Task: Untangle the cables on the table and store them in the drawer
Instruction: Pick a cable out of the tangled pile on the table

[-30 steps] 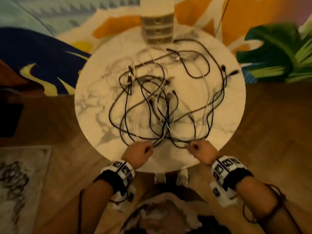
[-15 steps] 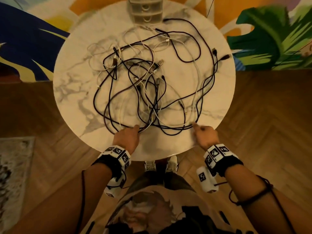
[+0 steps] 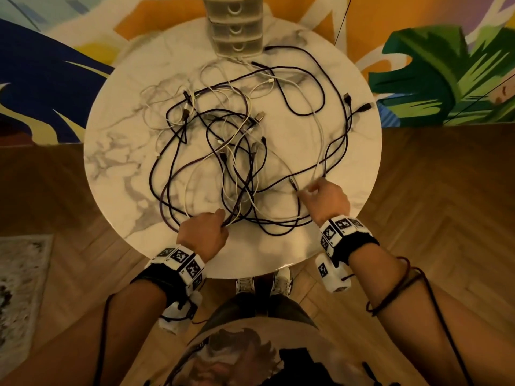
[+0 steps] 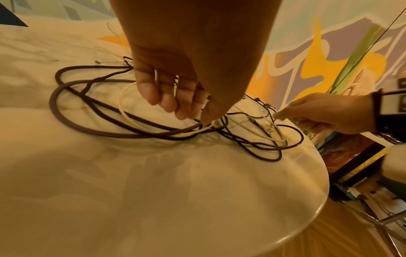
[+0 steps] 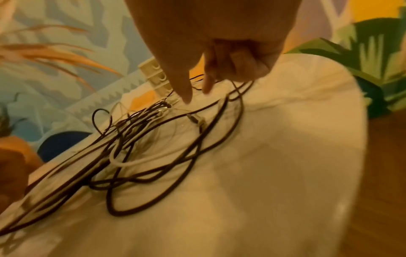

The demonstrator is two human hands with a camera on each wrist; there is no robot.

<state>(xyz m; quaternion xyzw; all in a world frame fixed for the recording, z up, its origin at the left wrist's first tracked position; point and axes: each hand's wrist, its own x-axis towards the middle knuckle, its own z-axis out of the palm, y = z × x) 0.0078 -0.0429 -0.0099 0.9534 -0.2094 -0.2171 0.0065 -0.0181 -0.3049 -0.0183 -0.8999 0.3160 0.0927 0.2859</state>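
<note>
Right hand [image 3: 326, 200] advanced, fingers parted, into cables [image 3: 242, 162]; left hand [image 3: 204, 231] pinches them; drawer unit [image 3: 235, 26] beyond.

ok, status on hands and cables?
Left hand pinches cables at near edge. Right hand at tangle, grip unclear. All still tangled on table. Drawer unit shut, far edge.

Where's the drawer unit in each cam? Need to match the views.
Head: drawer unit at top centre, on the far edge of the table.
Left wrist: not in it.
Right wrist: upper part, left of centre, blurred, at the far edge of the table.
Shared landmark: the round marble table, in all three views.
</note>
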